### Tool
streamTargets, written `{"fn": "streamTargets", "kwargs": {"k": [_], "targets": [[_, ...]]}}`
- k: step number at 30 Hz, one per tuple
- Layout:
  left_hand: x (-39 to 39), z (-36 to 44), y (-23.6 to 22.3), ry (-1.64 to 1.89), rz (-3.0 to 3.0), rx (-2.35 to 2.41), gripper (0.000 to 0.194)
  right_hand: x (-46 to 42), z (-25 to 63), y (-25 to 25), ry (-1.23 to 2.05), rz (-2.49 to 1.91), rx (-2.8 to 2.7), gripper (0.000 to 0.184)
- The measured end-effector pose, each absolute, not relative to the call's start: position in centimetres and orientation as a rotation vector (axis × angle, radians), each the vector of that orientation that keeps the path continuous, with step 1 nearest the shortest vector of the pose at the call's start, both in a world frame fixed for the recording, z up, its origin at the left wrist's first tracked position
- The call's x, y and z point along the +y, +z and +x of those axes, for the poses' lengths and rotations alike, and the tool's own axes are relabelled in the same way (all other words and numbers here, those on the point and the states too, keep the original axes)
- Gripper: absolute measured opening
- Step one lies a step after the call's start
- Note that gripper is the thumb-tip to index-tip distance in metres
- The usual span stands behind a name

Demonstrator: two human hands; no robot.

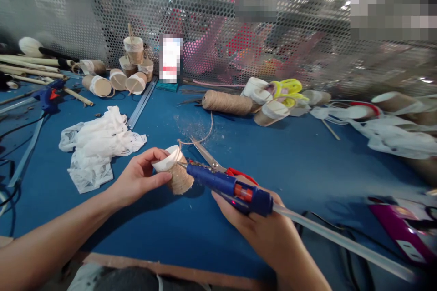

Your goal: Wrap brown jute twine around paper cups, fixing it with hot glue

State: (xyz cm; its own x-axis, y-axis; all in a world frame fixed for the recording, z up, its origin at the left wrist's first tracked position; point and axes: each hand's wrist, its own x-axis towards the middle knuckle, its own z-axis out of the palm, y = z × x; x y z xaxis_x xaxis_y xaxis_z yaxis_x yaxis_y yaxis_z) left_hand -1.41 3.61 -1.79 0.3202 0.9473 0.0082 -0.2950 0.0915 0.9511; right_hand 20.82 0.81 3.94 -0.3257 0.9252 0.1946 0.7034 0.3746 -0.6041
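Observation:
My left hand (138, 177) is closed on a small twine-wrapped cup (180, 178), its thumb on the outside and fingers at the white rim. The cup tilts with its opening toward my left hand. In my right hand (262, 223) is a blue hot glue gun (218, 184) with a long clear glue stick in its back. The gun's nozzle meets or nearly meets the cup just below the rim. Red-handled scissors (215, 163) show behind the gun; I cannot tell whether my right hand touches them. A twine strand (209, 132) runs from the cup toward a twine spool (227, 102).
White lace (99, 141) lies left of the cup. Several finished cups (134, 50) stand at the back beside a phone (170, 59). A second glue gun (50, 95) and sticks (34, 61) lie far left. A purple power strip (399, 227) and cables sit right. Perforated metal (211, 22) borders the table.

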Motion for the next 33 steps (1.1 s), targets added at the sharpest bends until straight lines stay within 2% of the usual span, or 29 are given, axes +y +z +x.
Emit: {"fn": "streamTargets", "kwargs": {"k": [15,33], "targets": [[3.7,-1.6,-1.7,1.073,1.223,0.714,0.01,0.9,20.9,4.6,0.629,-1.37,-2.112,0.014],[3.6,-1.8,-1.7,1.045,1.238,0.682,0.011,0.6,21.2,3.4,0.433,-1.358,-2.098,0.018]]}}
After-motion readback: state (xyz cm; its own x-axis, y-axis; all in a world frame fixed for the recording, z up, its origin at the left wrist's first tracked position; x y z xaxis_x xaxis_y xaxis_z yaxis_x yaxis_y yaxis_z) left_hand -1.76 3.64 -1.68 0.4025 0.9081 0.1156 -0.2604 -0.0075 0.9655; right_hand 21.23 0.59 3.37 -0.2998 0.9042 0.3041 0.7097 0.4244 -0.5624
